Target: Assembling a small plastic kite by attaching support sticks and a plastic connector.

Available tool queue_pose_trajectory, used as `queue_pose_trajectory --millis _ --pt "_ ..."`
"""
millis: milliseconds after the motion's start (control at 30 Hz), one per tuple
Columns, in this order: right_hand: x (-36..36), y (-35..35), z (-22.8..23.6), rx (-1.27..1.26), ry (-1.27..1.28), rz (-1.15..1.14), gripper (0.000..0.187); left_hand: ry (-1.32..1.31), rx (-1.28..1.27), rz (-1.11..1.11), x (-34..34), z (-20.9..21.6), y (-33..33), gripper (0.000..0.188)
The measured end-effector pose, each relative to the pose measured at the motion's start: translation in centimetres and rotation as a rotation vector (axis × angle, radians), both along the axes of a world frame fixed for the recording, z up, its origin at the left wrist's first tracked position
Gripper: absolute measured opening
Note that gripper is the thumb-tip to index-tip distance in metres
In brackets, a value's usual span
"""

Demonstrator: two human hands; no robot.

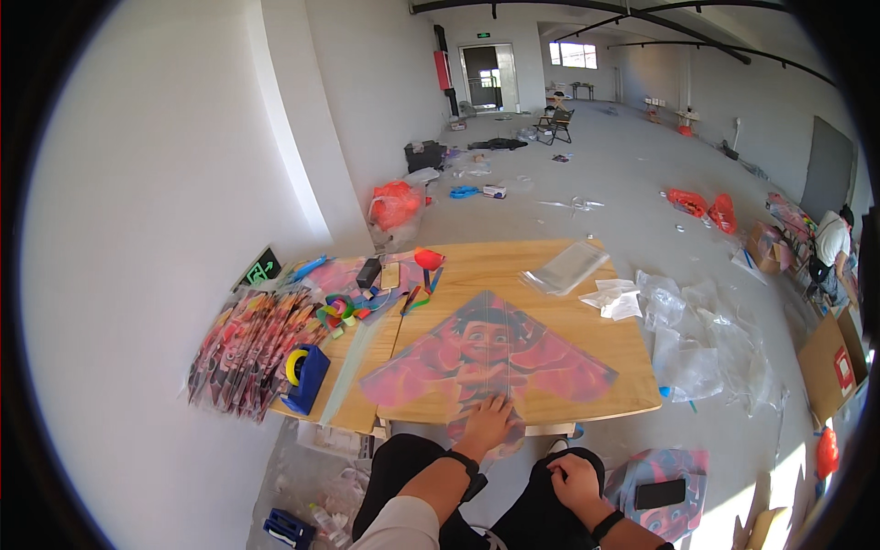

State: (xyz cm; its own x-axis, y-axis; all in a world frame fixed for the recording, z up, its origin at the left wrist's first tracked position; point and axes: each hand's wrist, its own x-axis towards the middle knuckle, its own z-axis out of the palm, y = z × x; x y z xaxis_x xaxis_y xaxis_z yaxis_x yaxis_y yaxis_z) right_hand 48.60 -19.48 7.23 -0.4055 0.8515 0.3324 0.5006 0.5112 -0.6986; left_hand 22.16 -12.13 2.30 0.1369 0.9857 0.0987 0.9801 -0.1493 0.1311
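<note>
A triangular kite (486,353), pink and red with a cartoon figure printed on it, lies spread on the wooden table (632,376). My left hand (489,423) rests flat on the kite's lower middle, fingers stretched out, near the table's front edge. Below that hand, the kite's lower end hangs past the edge. My right hand (576,481) lies on my right thigh with its fingers curled in, and nothing shows in it. Left of the kite stands a blue tape dispenser (310,390) with a yellow core.
Packed printed kites (243,348) are stacked at the table's left. Coloured tape rolls (339,310) and a black box (368,272) sit behind. Clear sleeves (568,268) lie far right. A phone (660,495) rests on printed sheeting lower right. Plastic bags (706,339) litter the floor; a person (834,247) bends beyond.
</note>
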Motion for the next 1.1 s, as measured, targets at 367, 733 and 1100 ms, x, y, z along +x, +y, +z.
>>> queue_pose_trajectory --millis 367,733,1100 --pt "-0.9 -0.4 -0.7 -0.030 -0.013 -0.053 0.009 -0.305 0.109 0.015 -4.1 0.9 -0.4 0.056" --pt "-4.0 0.2 -1.5 -0.139 0.091 -0.131 0.013 -0.548 0.414 0.389 -23.2 2.3 -3.6 0.043" --pt "-4.0 0.2 -1.6 -0.234 0.202 -0.287 0.017 -0.516 -0.031 0.547 -34.0 3.5 6.8 0.033"
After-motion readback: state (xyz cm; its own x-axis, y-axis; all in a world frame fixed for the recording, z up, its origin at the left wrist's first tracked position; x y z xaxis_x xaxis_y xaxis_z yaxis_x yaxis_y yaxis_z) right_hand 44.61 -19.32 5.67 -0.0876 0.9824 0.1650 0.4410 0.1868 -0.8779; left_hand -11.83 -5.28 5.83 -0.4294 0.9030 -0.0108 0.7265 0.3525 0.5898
